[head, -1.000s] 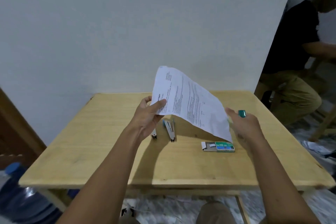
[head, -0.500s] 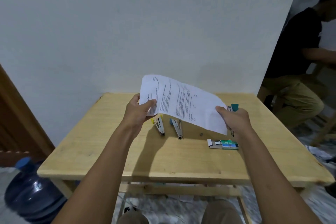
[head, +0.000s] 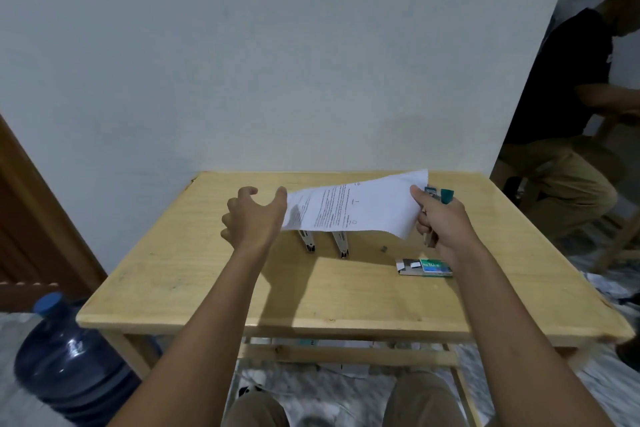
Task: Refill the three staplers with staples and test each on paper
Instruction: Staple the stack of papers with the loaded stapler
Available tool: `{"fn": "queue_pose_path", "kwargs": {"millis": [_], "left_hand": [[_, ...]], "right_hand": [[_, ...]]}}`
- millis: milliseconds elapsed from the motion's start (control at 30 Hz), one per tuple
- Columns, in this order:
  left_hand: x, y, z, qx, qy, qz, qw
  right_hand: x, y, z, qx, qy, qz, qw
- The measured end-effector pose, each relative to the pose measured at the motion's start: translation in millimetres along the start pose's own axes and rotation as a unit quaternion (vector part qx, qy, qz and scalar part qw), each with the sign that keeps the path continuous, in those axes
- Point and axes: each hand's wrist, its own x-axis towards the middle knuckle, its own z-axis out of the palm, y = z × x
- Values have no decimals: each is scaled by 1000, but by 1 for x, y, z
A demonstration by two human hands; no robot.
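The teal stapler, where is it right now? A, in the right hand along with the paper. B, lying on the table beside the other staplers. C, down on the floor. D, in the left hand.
A: the right hand grips the teal stapler together with the edge of the paper, while the left hand is open and holds nothing.

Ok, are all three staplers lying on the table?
No: two staplers lie on the table under the paper, and the right hand holds the teal stapler.
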Motion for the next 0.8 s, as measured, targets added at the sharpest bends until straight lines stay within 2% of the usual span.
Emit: {"fn": "queue_pose_path", "kwargs": {"millis": [67,267,433,533,667,700,800], "left_hand": [[-2,5,2,0,-33,4,999],[-6,27,-1,-138,-209,-35,968],[-5,44,-12,-203,-247,-33,947],[-4,52,-22,-267,-273,-67,922],[-2,56,-31,-404,-323,-122,847],[-2,55,-32,-419,-326,-120,839],[-1,45,-31,-430,-312,-89,842]], "right_hand": [[0,-1,4,61,-25,5,998],[-8,-13,26,170,-114,-1,979],[-9,-24,51,278,-180,-18,943],[-11,-31,68,319,-198,-10,927],[-23,-37,85,282,-214,17,935],[-25,-36,86,270,-207,21,940],[-30,-32,82,222,-169,17,960]]}}
